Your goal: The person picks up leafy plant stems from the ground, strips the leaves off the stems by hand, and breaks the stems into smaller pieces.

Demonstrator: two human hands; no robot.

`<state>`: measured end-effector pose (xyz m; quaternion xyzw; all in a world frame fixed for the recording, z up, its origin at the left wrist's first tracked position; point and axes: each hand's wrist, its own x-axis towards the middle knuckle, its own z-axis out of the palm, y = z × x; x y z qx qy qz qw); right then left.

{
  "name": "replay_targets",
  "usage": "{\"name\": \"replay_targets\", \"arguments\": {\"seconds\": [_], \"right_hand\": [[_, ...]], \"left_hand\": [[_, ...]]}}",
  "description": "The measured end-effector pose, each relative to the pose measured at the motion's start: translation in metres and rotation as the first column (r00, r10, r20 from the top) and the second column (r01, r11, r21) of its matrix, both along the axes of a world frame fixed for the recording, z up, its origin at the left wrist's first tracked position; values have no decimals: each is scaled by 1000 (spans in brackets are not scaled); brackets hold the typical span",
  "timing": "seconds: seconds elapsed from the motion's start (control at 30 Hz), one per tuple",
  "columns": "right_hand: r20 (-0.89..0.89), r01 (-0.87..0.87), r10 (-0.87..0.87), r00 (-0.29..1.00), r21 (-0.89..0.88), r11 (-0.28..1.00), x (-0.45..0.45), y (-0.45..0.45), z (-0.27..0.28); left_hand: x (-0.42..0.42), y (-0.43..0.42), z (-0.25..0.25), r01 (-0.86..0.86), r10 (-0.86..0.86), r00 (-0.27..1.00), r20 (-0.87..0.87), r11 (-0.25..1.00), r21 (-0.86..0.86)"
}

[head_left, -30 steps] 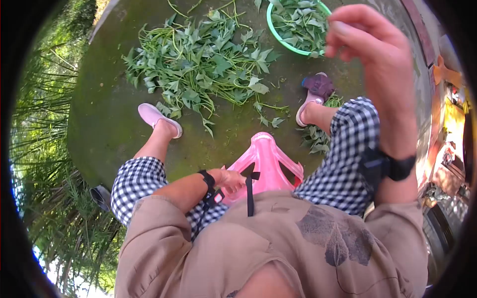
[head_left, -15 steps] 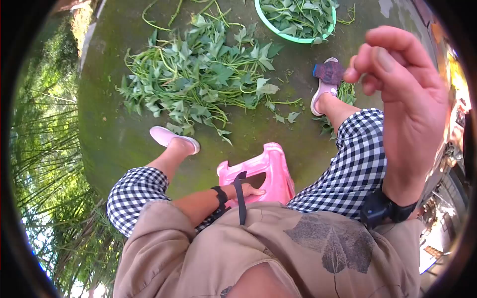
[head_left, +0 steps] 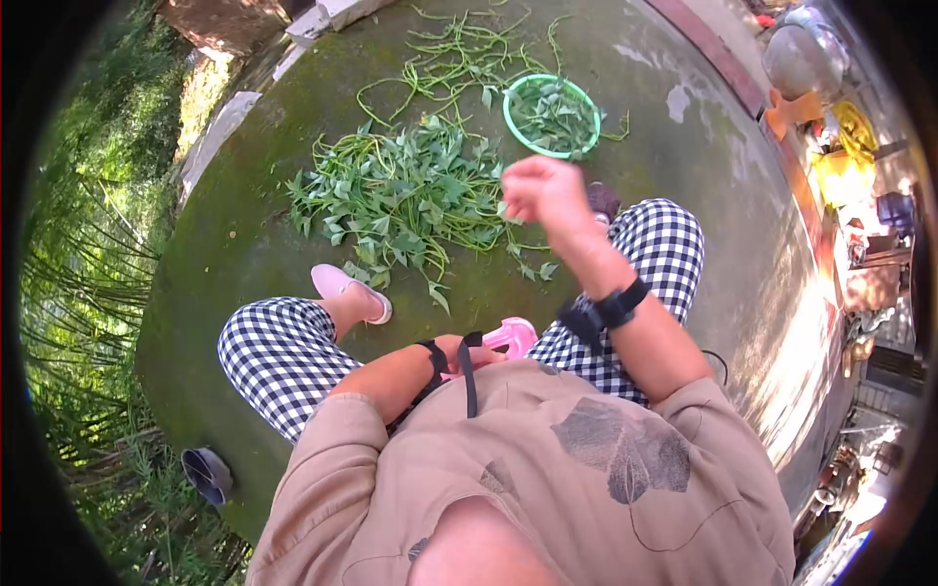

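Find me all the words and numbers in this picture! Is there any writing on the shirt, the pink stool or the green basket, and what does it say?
There are none that I can read.
Shirt: a dark leaf print, no letters to be seen.
Pink stool and green basket: no writing shows.
Yellow things at the right edge: too small and blurred to tell.

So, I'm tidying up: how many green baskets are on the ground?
1: the green basket with leaves inside, beyond the right hand. Others may be hidden.
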<state>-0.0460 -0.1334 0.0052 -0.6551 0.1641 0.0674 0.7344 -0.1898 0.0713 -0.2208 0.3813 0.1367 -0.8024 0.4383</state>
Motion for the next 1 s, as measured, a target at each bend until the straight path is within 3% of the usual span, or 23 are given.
{"name": "replay_targets", "arguments": {"seconds": [0.03, 0.07, 0.13, 0.17, 0.23, 0.33, 0.37, 0.43, 0.5, 0.6, 0.67, 0.7, 0.73, 0.83, 1.0], "right_hand": [[-25, -165, 165, 986, 2, 986, -19, 20, 8], [-53, -319, 320, 946, 11, 948, -34, 36, 12], [134, -525, 553, 823, -194, 829, -39, 45, 21], [225, -517, 583, 781, -292, 805, -33, 44, 34], [260, -505, 547, 795, -213, 836, -9, 28, 54], [325, -308, 385, 864, -264, 914, 38, -19, 60], [332, -143, 218, 918, -234, 962, 49, -33, 53], [175, 28, 15, 984, -243, 970, 66, -63, 34], [49, -38, 66, 997, -434, 900, 78, -85, 27], [113, 119, -87, 990, -323, 939, 95, -91, 27], [41, 101, -93, 995, -290, 952, 87, -86, 35], [7, 93, -94, 996, -271, 958, 81, -83, 37], [4, 110, -112, 994, -243, 964, 74, -79, 38], [46, 177, -171, 984, -200, 964, 45, -68, 43], [235, 303, -252, 939, -217, 928, 7, -41, 45]], "left_hand": [[5, -1, 15, 212, -211, 943, 257, 977, 26], [11, -2, 29, 416, -425, 781, 459, 901, 126], [-14, 5, -28, 192, -178, 915, 362, 981, -2], [-28, 6, -89, 89, -48, 938, 342, 991, -104], [-40, 2, -84, -79, 123, 957, 262, 982, -172], [-24, -1, -33, 48, -37, 985, 169, 997, -64], [-25, 2, -31, 99, -95, 989, 116, 995, -31], [-29, 4, -36, 173, -171, 972, 162, 985, -3], [-27, 2, -34, 251, -247, 936, 250, 968, 13], [0, 3, -9, 449, -438, 829, 347, 892, 53], [26, 2, 21, 499, -497, 816, 296, 863, 77], [17, 20, 11, 476, -462, 811, 359, 878, 55], [12, 40, -2, 534, -527, 817, 234, 845, 40], [10, 71, -18, 580, -592, 712, 378, 799, 159], [29, 90, -25, 624, -589, 596, 546, 767, 148]]}}
